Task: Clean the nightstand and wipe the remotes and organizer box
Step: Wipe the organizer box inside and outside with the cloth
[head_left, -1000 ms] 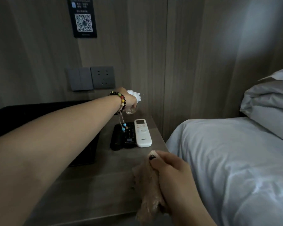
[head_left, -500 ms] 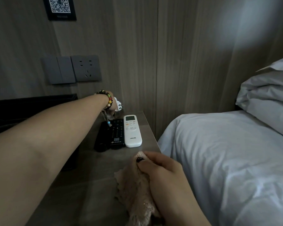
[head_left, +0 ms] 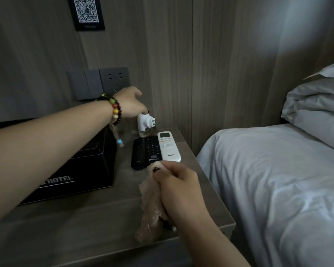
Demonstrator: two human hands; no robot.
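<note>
The person's left hand (head_left: pixel 130 104) is reaching to the far end of the nightstand (head_left: pixel 96 214), with its fingertips curling down onto the top of a small white plug-in device (head_left: pixel 144 122). That device is standing upright at the far edge of the top, close to the wood-panel wall (head_left: pixel 181 54), with its metal prongs sticking out to the right and a clear little bottle under it. A beaded bracelet (head_left: pixel 114 108) is sitting on the left wrist, with a tassel dangling from it.

The right hand (head_left: pixel 178 186) is lying nearer, its fingers wrapping tightly around a fluffy beige cloth (head_left: pixel 150 209). The cloth is bunching out below the fist and trailing down onto the nightstand top. The thumb, with a dark nail, is lying just at the near ends of the remotes.

Three remotes are lying side by side, touching, in the middle of the top: a plain black remote (head_left: pixel 138 151) on the left, a black remote with buttons (head_left: pixel 152 149) in the centre, and a white remote (head_left: pixel 169 146) on the right, marked AUX.

The black organizer box (head_left: pixel 81 170) is sitting to the left of them, partly hiding behind the left forearm, and showing the word HOTEL on its near face.

On the wall, a grey switch and socket panel (head_left: pixel 98 81) is hanging above the box, and a QR code plaque (head_left: pixel 86 12) higher up. A bed with white sheets (head_left: pixel 268 180) is filling the right side, with pillows (head_left: pixel 316 108) piling at the far end.
</note>
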